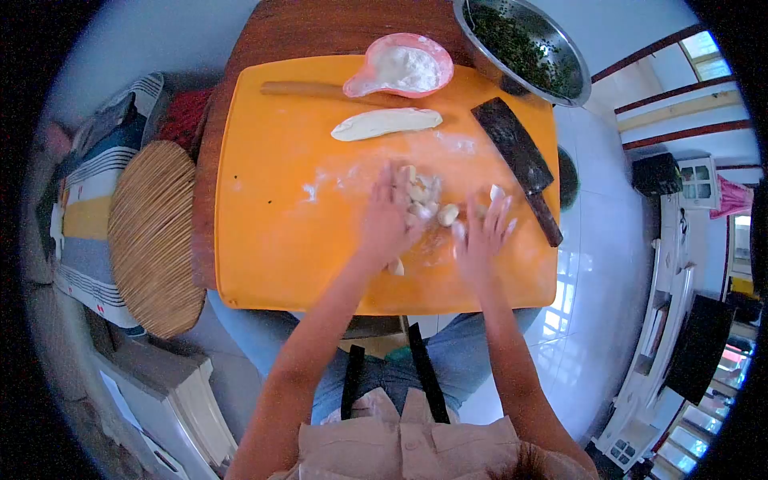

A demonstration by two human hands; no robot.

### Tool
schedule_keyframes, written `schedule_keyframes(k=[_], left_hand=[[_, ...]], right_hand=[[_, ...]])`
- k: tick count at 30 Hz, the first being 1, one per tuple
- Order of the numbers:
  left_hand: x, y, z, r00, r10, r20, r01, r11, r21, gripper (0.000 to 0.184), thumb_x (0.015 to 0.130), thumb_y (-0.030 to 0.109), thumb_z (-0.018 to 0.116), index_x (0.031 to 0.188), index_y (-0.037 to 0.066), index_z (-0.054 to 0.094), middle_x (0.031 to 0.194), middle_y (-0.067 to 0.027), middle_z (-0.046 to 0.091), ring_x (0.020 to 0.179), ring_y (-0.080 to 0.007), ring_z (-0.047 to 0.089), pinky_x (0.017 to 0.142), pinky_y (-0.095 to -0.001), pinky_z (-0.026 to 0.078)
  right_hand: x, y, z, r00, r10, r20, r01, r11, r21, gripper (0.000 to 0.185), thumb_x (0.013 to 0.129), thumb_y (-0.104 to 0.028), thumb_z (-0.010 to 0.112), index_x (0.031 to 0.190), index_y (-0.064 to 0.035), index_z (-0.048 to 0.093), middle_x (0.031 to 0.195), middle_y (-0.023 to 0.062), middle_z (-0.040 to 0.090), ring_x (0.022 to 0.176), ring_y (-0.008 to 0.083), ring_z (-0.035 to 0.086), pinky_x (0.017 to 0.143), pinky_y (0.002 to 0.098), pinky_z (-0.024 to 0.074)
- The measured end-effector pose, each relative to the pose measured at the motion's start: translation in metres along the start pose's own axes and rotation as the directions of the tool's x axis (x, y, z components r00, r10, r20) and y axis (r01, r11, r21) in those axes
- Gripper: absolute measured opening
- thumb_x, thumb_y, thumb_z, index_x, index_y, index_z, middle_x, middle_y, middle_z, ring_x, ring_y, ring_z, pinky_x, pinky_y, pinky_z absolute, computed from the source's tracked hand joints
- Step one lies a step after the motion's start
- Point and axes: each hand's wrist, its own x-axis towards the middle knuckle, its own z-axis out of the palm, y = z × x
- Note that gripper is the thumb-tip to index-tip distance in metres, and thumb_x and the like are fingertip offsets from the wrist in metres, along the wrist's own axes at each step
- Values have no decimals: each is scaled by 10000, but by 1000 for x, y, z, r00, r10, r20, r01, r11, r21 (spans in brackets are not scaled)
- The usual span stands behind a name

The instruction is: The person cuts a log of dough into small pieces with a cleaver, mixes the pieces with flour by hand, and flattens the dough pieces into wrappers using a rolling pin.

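Observation:
Small dough pieces (420, 196) lie in a loose cluster on the floured orange board (272, 240). My left hand (388, 216) is flat against the cluster's left side, its fingers stretched out and slightly blurred. To the right, my right hand (484, 236) rests low over the board with fingers spread. A single dough piece (448, 214) sits between the two hands, and another dough piece (497, 193) is at the right fingertips. One more dough piece (396, 266) shows below my left hand. Farther back lies an uncut dough log (386, 124).
Behind the log are a wooden rolling pin (300, 88) and a pink bowl (354, 86) of flour. A dark-bladed cleaver (512, 144) lies along the board's right side. A steel bowl (582, 88) of chopped greens stands at the back right; a round woven tray (156, 240) is left.

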Motion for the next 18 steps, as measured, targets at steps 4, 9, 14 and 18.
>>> schedule_keyframes(k=[4,9,14,18], left_hand=[[-26,29,-22,968,81,239,-108,989,101,699,784,335,627,1386,141,329,1458,-205,201,1350,-393,168,1082,-531,133],[-62,-24,-21,996,-75,-48,83,977,196,633,755,214,619,1349,156,407,1428,-168,295,1328,-365,255,1059,-520,200],[-29,-34,-33,972,-141,-187,129,989,-73,517,724,65,609,1227,110,499,1304,-173,429,1239,-342,381,1009,-457,324],[-16,-16,-22,998,17,-60,-24,993,-112,315,705,28,621,1013,64,569,1139,-155,531,1123,-340,462,947,-449,376]], right_hand=[[41,8,29,995,66,-81,-48,976,215,588,851,-329,552,1372,-147,349,1457,209,193,1330,454,140,1015,656,97],[35,-39,14,937,-339,80,277,864,421,497,820,-332,588,1281,-195,463,1445,110,277,1336,408,177,1027,642,125],[-15,-29,-2,893,-450,30,404,827,391,377,735,-299,678,1082,-195,576,1296,88,437,1266,349,326,1011,581,228],[0,-16,8,984,-161,-73,176,919,352,463,688,-192,695,1109,-96,526,1063,108,565,1007,329,518,811,471,378]])
